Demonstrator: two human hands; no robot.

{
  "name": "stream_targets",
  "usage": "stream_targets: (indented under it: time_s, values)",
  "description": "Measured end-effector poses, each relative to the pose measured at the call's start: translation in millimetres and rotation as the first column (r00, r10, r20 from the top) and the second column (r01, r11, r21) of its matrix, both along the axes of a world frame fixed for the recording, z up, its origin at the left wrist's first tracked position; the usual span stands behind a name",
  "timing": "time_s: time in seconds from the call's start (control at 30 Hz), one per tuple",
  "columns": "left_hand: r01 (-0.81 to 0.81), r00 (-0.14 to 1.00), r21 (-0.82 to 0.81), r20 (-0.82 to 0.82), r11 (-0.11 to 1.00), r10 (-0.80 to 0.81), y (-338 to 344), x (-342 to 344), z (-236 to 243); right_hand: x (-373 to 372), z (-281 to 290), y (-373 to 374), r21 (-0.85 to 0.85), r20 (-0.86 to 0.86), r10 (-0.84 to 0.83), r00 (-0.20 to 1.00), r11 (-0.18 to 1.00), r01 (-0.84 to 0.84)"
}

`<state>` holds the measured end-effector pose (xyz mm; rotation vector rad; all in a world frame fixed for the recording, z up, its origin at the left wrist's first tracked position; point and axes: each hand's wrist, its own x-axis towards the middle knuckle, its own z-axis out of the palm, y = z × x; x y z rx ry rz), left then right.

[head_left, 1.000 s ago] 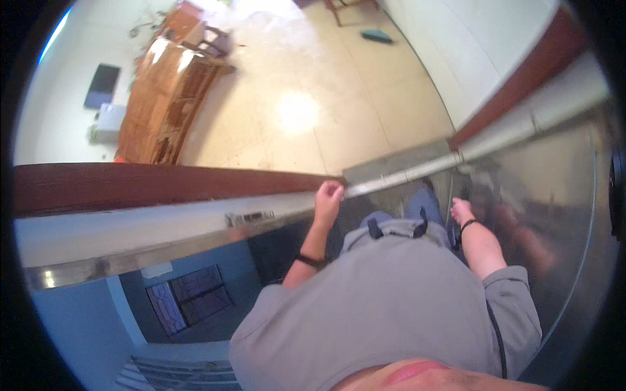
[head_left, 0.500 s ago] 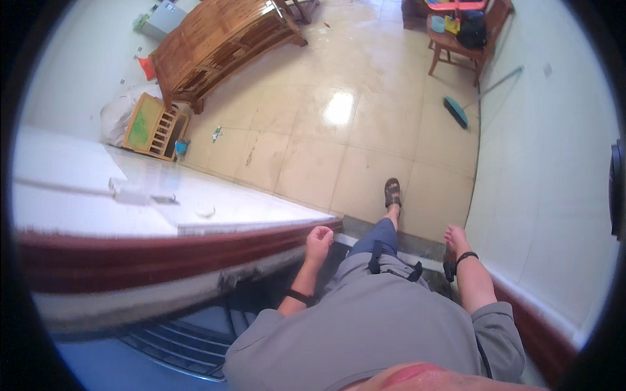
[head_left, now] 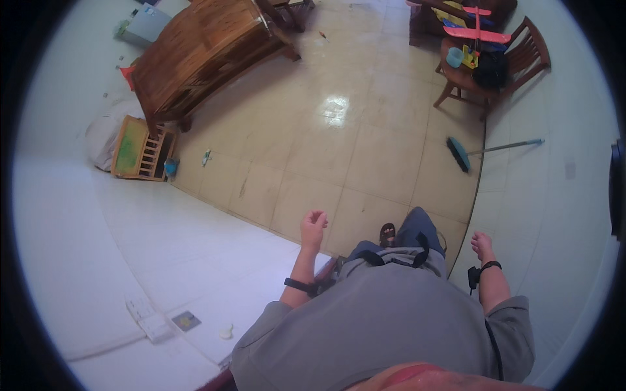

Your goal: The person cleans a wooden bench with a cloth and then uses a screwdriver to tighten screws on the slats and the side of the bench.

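My left hand (head_left: 313,228) hangs in front of my grey shirt with its fingers loosely curled and nothing in it; a black band sits on that wrist. My right hand (head_left: 482,246) is at my right side close to the white wall (head_left: 554,215), fingers curled and holding nothing, also with a black wrist strap. One sandalled foot (head_left: 387,233) shows below on the beige tiled floor (head_left: 365,156). Neither hand touches anything.
A white wall surface (head_left: 130,260) with a socket plate (head_left: 147,316) runs along my left. Farther off stand a large wooden table (head_left: 202,52), a small wooden crate with a green panel (head_left: 137,148), a wooden chair holding toys (head_left: 486,58) and a broom (head_left: 469,151) by the right wall.
The dark red ledge that both hands were near has dropped out of view. The view now takes in the tiled room, and both hands hang free in the air.
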<state>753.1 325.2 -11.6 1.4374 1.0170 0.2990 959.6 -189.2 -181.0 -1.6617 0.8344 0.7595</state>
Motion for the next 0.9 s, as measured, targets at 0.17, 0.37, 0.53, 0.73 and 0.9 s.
stream_targets:
  time_s: [0.17,0.37,0.53,0.73,0.9]
  values:
    - [-0.023,0.997,0.074,-0.075,0.997,0.029,52,94,-9,91,-61,-4,0.128,-0.173,0.0,0.985,0.992,0.022]
    - [-0.209,0.975,-0.006,-0.08,0.978,0.208,102,226,8,229,-95,59,0.085,-0.434,-0.029,0.901,0.994,0.073]
    - [-0.234,0.972,0.033,0.019,0.972,0.233,149,336,37,438,-56,192,0.149,-0.181,0.083,0.98,0.987,-0.056]
    - [-0.39,0.921,-0.014,-0.022,0.921,0.39,226,449,13,676,5,400,0.345,0.206,0.177,0.962,0.907,-0.241]
    - [-0.41,0.909,-0.102,0.039,0.907,0.415,324,590,-7,809,34,497,0.399,0.154,0.186,0.97,0.887,-0.233]
